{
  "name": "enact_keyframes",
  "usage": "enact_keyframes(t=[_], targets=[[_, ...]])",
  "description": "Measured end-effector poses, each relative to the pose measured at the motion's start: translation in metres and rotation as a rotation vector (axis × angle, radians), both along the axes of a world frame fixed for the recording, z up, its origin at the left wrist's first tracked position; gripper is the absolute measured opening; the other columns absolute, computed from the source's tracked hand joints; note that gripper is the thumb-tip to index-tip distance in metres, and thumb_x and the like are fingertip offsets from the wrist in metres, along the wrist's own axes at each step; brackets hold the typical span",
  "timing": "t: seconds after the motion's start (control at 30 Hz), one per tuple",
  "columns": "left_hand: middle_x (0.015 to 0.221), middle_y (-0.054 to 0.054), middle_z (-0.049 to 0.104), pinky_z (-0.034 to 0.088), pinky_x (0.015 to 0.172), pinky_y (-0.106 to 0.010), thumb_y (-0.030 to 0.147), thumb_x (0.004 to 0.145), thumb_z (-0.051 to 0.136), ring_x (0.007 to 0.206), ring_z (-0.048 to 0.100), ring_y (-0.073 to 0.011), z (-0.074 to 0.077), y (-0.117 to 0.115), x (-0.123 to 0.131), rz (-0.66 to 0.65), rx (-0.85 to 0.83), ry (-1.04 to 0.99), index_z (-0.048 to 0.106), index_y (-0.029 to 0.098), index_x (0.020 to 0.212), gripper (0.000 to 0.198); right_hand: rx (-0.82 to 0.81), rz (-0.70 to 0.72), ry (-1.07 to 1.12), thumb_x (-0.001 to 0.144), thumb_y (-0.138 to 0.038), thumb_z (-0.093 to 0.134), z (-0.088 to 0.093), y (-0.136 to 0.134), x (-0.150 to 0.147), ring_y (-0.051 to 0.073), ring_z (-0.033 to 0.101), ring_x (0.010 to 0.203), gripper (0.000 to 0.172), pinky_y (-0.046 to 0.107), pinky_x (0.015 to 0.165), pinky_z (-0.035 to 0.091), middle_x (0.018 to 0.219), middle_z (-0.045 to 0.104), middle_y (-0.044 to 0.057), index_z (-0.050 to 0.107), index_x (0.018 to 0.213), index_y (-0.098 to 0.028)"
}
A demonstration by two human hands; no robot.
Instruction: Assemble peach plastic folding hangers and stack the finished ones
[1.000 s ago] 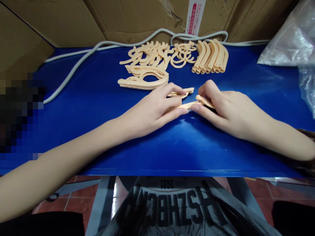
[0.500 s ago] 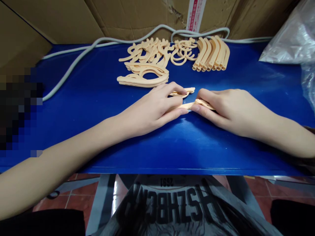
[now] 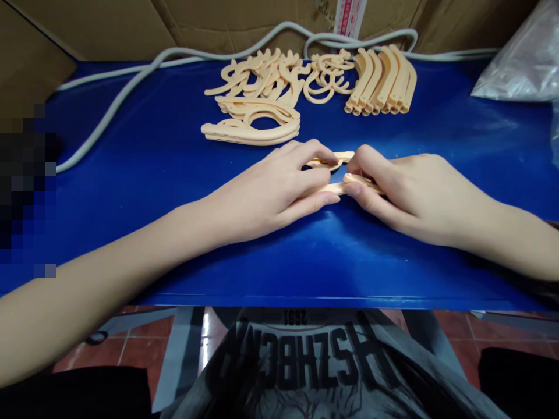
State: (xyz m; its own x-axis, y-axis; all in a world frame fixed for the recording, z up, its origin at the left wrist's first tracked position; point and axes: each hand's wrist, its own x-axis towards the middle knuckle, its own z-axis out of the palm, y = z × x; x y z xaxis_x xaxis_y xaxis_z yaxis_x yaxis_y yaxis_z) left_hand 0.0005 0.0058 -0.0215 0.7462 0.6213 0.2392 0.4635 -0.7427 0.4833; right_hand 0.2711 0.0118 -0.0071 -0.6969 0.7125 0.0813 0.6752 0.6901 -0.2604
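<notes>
Low over the blue table, my left hand (image 3: 279, 189) is closed, thumb and fingers pinching a slim beige plastic hanger piece (image 3: 337, 188). Its index fingertip rests by another beige strip (image 3: 347, 156) just behind; whether the two are joined is hidden by the fingers. My right hand (image 3: 406, 189) is closed too, its thumb and bent index finger on a beige hanger arm (image 3: 370, 184) that meets the left piece at its right end. Beyond the left hand lies a stack of folded beige hangers (image 3: 251, 135).
At the back of the blue table (image 3: 131, 233) lie a heap of beige hanger pieces (image 3: 271, 73), several loose hooks (image 3: 325, 78) and a row of curved arms (image 3: 384, 81). A white cable (image 3: 131, 87) runs behind them before cardboard (image 3: 244, 29). A plastic bag (image 3: 524, 64) sits right.
The view has tilted slightly, so the things at the back sit higher in it. Both hands keep their grip on the hanger pieces, with only small finger shifts.
</notes>
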Motion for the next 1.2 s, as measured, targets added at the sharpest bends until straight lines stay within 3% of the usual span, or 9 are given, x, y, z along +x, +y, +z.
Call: enact_keyframes(t=[0.27,0.47,0.73,0.93,1.2], targets=[[0.153,-0.013,0.071,0.054,0.130,-0.057,0.043,0.121,0.050,0.140,0.069,-0.0340,-0.002,0.002,-0.002,-0.024,0.027,0.007,0.070,0.023,0.096,0.038,0.052,0.037,-0.045,0.118,-0.073,0.024,0.007,0.002,0.002,0.021,0.059,0.069,0.068,0.035,0.066,0.031,0.089,0.072,0.007,0.069,0.112,-0.023],[0.153,-0.015,0.070,0.054,0.129,-0.052,0.037,0.122,0.050,0.143,0.068,-0.0311,-0.002,0.002,-0.002,-0.039,0.040,0.000,0.064,0.021,0.091,0.038,0.035,0.023,-0.121,0.117,-0.074,0.024,0.008,0.005,0.003,0.018,0.047,0.056,0.071,0.033,0.063,0.025,0.076,0.065,0.004,0.071,0.119,-0.021],[0.152,-0.016,0.070,0.054,0.127,-0.053,0.037,0.122,0.050,0.139,0.069,-0.0309,-0.002,0.001,-0.001,-0.038,0.051,-0.003,0.066,0.020,0.091,0.039,-0.004,-0.035,-0.151,0.112,-0.086,0.016,0.010,0.005,0.001,0.017,0.041,0.054,0.086,0.034,0.062,0.026,0.079,0.067,0.006,0.070,0.123,-0.020],[0.149,-0.017,0.072,0.056,0.125,-0.051,0.037,0.123,0.050,0.137,0.071,-0.0303,-0.002,0.001,-0.002,-0.044,0.081,-0.017,0.069,0.019,0.093,0.040,-0.005,-0.011,-0.137,0.106,-0.096,0.009,0.008,0.008,0.004,0.017,0.042,0.055,0.098,0.033,0.062,0.025,0.074,0.061,0.004,0.069,0.120,-0.020],[0.150,-0.015,0.072,0.057,0.126,-0.053,0.040,0.123,0.051,0.138,0.070,-0.0304,-0.002,0.001,-0.001,-0.035,0.066,-0.011,0.068,0.021,0.090,0.042,-0.019,0.010,-0.129,0.105,-0.097,0.005,0.009,0.007,0.002,0.017,0.044,0.056,0.100,0.033,0.063,0.026,0.076,0.064,0.005,0.069,0.117,-0.021]])
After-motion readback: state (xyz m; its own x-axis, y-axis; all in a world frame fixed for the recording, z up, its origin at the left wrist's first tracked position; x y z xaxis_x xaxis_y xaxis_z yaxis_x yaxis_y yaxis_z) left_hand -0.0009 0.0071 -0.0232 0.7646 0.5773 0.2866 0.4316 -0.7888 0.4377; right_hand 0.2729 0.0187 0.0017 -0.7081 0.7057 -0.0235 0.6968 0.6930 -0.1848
